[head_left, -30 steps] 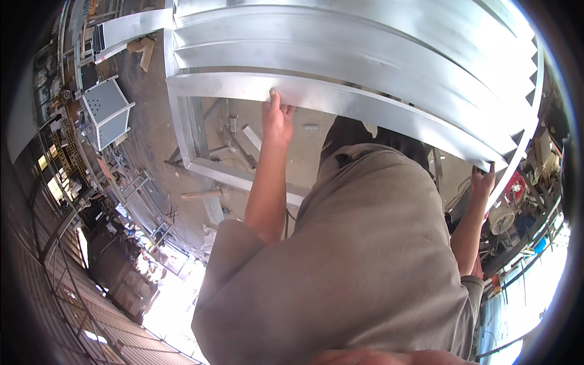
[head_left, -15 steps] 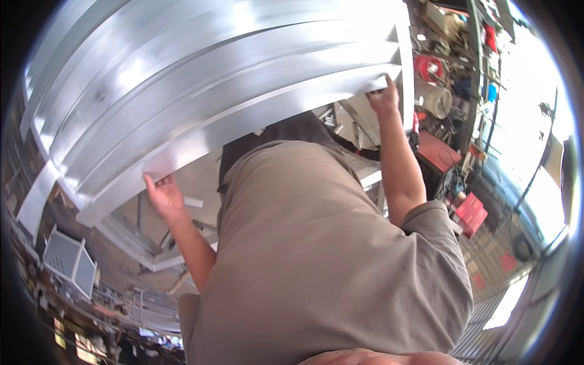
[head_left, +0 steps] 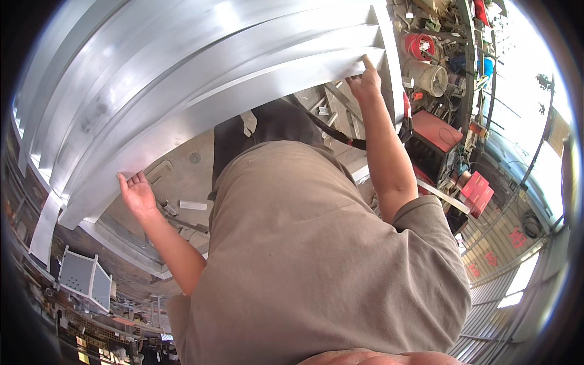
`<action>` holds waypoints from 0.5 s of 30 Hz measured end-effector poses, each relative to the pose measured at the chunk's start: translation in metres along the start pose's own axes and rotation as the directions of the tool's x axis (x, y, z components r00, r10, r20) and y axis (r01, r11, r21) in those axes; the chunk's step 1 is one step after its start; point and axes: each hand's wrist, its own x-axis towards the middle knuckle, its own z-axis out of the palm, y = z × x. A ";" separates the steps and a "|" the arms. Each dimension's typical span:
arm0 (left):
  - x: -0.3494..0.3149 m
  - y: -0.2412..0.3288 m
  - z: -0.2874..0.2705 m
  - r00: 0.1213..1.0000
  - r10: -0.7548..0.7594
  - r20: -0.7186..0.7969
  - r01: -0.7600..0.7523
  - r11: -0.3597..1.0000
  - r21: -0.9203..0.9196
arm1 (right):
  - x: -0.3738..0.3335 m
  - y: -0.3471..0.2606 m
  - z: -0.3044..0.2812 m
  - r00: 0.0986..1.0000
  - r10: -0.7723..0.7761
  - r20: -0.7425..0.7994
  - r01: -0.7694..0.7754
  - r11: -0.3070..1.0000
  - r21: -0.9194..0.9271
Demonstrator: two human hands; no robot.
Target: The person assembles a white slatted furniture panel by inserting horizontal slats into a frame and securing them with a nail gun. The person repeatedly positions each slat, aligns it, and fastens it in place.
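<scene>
A large silver metal slatted panel (head_left: 201, 112) is tilted up in front of me, its long slats bending across the upper left. My left hand (head_left: 139, 196) is at the near edge of the lowest slat, toward its left end. The thumb rests against the metal and the fingertips meet its lower edge, partly hidden by it. My right hand (head_left: 367, 84) grips that same slat near its right end, where it joins an upright side bar (head_left: 389, 61). The right thumb points up along the face and the fingers curl beneath.
Below the panel, metal bars and offcuts (head_left: 193, 205) lie on the floor. At right stand a red bucket (head_left: 420, 46), a pale bucket (head_left: 433, 79), a red-topped box (head_left: 437, 131) and a red case (head_left: 476, 193). A grey perforated metal box (head_left: 85, 280) stands at lower left.
The panel and both hands have shifted left in view, with the right hand also slightly higher. The left hand is lower, and more floor shows between it and my body.
</scene>
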 end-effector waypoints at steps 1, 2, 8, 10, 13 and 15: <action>0.003 0.001 0.003 1.000 0.004 0.000 -0.004 1.000 0.000 | 0.004 0.004 -0.002 1.000 -0.009 0.006 0.009 1.000 0.028; 0.005 0.002 0.005 1.000 0.016 0.015 -0.016 1.000 0.006 | 0.006 0.007 -0.004 1.000 -0.023 -0.013 0.024 0.998 0.060; 0.016 0.005 0.012 0.999 0.040 0.013 -0.041 0.999 0.027 | 0.018 0.020 -0.012 0.999 -0.018 0.027 0.014 0.992 0.125; 0.018 0.006 0.016 1.000 0.027 0.012 -0.027 1.000 -0.004 | 0.019 0.021 -0.011 0.999 -0.002 0.034 -0.002 0.991 0.133; 0.023 0.013 0.025 0.998 0.063 0.006 -0.063 0.998 0.013 | 0.009 0.007 0.000 0.998 -0.037 0.050 0.036 0.999 0.015; 0.027 0.017 0.032 0.998 0.068 0.006 -0.068 0.997 0.034 | -0.007 -0.015 0.012 0.999 0.014 -0.052 -0.018 0.997 -0.078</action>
